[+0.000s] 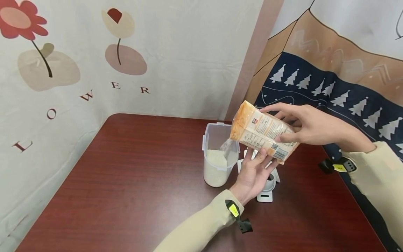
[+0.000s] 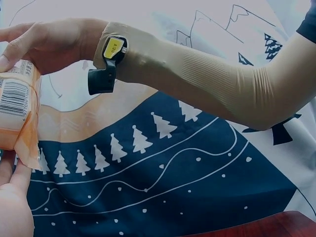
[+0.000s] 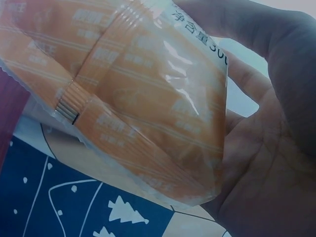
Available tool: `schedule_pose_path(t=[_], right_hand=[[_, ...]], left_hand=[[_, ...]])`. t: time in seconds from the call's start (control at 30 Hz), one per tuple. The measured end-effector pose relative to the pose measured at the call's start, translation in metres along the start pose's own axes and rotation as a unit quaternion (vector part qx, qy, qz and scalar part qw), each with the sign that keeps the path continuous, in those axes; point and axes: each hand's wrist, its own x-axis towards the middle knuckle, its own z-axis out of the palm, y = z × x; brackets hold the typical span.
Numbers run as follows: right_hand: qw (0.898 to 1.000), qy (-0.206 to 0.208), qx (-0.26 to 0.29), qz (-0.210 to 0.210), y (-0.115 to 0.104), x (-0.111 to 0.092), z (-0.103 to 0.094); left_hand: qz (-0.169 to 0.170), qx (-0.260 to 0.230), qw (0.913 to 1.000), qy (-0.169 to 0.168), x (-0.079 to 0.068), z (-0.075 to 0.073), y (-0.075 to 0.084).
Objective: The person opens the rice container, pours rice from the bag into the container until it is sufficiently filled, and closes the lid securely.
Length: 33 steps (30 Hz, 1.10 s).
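An orange-and-white plastic bag (image 1: 264, 131) is tilted, with its left end over the rim of a clear plastic container (image 1: 220, 131). Pale fine crumbs (image 1: 216, 158) stream from that end onto a heap inside the container. My right hand (image 1: 315, 124) grips the bag's upper right part between thumb and fingers. From below, my left hand (image 1: 252, 180) holds the bag, its thumb on the printed face. The right wrist view shows the bag's folded, sealed end (image 3: 143, 113) close up, beside the right palm (image 3: 261, 148). The left wrist view catches the bag's barcode side (image 2: 15, 101).
A white item with a grey round part (image 1: 266, 196) stands on the table behind my left hand, partly hidden. The dark red wooden table (image 1: 141, 175) meets a flower-printed cloth (image 1: 176, 70) at the back and a tree-patterned cloth (image 1: 340, 87) on the right.
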Motion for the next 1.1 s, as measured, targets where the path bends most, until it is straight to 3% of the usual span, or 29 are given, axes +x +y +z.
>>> schedule_pose_path(t=[1.1], right_hand=[[1.0,-0.011,-0.012,0.014,-0.0039,0.0039,-0.0047]], left_hand=[[0.005,-0.02,0.9998,-0.002,0.0025,0.0024,-0.0027]])
